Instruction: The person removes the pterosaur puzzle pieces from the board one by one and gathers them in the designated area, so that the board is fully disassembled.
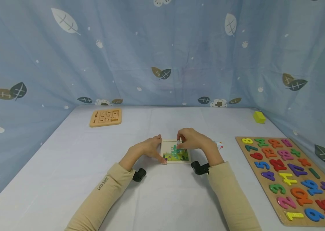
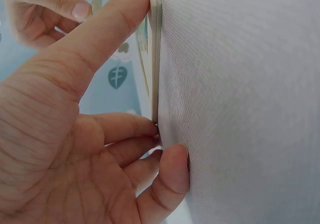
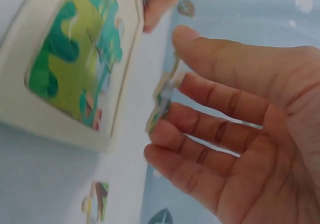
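A small jigsaw puzzle [image 1: 177, 155] in a pale wooden frame lies on the table, its picture green and teal with a bare part toward the far side. Along the frame's left side my left hand [image 1: 150, 148] rests, thumb at the near corner and fingertips by the far one; the left wrist view shows thumb and fingertip touching the frame edge [image 2: 156, 74]. Over the puzzle's upper right my right hand [image 1: 192, 138] pinches a small puzzle piece [image 3: 162, 99] between thumb and fingers, close above the picture. Another loose piece [image 3: 99, 202] lies beside the frame.
At right lies a large wooden board [image 1: 269, 186] with colourful raised numbers. A wooden number tile board [image 1: 106, 117] is at the back left, a yellow-green block [image 1: 259, 117] at the back right. Something white with red marks [image 1: 219, 145] shows behind my right wrist. A blue patterned curtain [image 1: 139, 51] borders the table.
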Demonstrator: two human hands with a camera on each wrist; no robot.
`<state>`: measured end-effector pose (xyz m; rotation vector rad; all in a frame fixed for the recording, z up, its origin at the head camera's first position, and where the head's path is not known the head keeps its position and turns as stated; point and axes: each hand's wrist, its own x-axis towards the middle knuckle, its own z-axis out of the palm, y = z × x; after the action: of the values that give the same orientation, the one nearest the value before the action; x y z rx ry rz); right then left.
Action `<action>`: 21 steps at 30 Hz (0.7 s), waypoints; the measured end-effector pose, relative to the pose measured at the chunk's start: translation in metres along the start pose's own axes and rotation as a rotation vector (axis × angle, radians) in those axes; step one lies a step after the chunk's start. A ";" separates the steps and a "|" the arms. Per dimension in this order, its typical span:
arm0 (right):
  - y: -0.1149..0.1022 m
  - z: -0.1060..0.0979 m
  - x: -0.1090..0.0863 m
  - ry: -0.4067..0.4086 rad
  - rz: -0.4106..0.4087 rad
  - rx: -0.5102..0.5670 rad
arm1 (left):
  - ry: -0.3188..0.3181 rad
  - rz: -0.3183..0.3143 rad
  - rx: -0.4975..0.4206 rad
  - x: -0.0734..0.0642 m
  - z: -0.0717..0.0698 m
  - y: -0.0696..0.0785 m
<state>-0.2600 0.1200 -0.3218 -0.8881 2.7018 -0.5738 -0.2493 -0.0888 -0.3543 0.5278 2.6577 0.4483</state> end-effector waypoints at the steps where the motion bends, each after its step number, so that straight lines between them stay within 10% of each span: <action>1: 0.002 -0.001 -0.001 -0.004 0.008 0.002 | 0.001 -0.001 0.001 0.000 0.000 0.000; 21: 0.021 -0.012 -0.018 -0.161 0.247 -0.044 | 0.005 -0.005 0.010 0.000 0.002 0.001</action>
<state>-0.2606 0.1503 -0.3188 -0.5697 2.6315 -0.3748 -0.2480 -0.0876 -0.3554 0.5236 2.6669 0.4358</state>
